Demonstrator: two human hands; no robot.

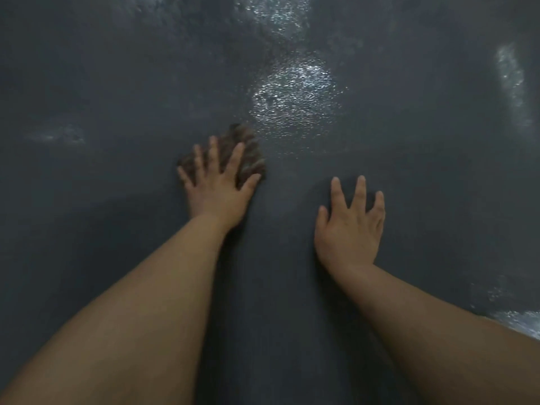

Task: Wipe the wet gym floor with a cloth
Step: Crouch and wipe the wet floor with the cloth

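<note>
In the head view, both bare forearms are reaching forward and down from the lower edge of the frame toward the dark grey, finely textured gym floor (117,83). The left hand (217,187) is lying palm-down with its fingers spread wide and straight, pressing flat on a small brown crumpled cloth (245,150); nothing is curling round the fabric, so the hand is pressing it rather than clutching it. The right hand (352,225) is resting palm-down on bare floor at about four o'clock from the left hand, well apart from the cloth, its fingers splayed and straight and holding nothing. The cloth is sitting just left of centre, mostly under the left fingers, with its bunched, ridged folds sticking out beyond the fingertips toward twelve and two o'clock; its edges are looking blurred. A glistening wet patch (295,97) is shining at one o'clock from the cloth, just beside it. Further wet sheen is showing at twelve o'clock near the top edge, at two o'clock along the right side, at nine o'clock on the left, and at the lower right corner beside the right forearm.
</note>
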